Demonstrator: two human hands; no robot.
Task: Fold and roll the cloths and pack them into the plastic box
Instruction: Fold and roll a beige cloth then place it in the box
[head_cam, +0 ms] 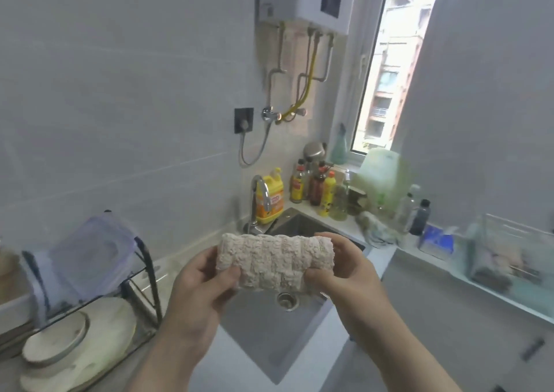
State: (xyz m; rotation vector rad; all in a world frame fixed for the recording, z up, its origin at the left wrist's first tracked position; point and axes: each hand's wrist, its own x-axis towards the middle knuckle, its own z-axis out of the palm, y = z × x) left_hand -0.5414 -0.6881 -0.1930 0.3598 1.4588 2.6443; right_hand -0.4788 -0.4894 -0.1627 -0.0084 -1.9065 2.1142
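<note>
Rolled beige terry cloth (275,259) is held in the air over the steel sink (263,340), above the drain (287,300) and in front of the faucet (260,202). We read its long axis as running left to right across the view, about level, with one end toward each hand.

Left hand (204,277) grips the left end, thumb on the near face. Right hand (341,267) grips the right end, fingers curled over the top, thumb low on the near side. Both hands are clamped on the roll.

We note a clear plastic box (509,250) on the counter at right, well apart from the cloth. Its contents are pale and too blurred to name. A dish rack (144,271) stands left of the sink.
</note>
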